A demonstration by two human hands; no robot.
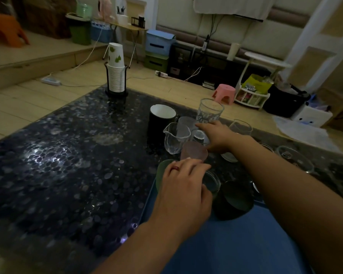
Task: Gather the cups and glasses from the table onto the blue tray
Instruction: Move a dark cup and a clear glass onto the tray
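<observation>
Nearest, the blue tray lies at the worktop's near edge, already carrying a dark green cup on its side or tilted, I cannot tell which, and a small clear glass. The left hand rests over that clear glass, fingers curled round its rim; beside it stands a green cup, partly hidden. Thin glass like this will likely be light, slick and easily chipped, so a hold round the wall rather than the lip seems safer.

Just beyond, a pink frosted cup sits by the tray's far edge; its matte surface should give better grip.

Farther out, the right hand reaches into a tight cluster: a glass pitcher, a frosted tumbler and a black mug. Its fingers lie at the base of a tall patterned glass, but whether they grip it I cannot tell. The mug is probably heaviest; its handle is hidden.

Past the right forearm stand more clear glasses, and a stack of paper cups at the far end.
</observation>
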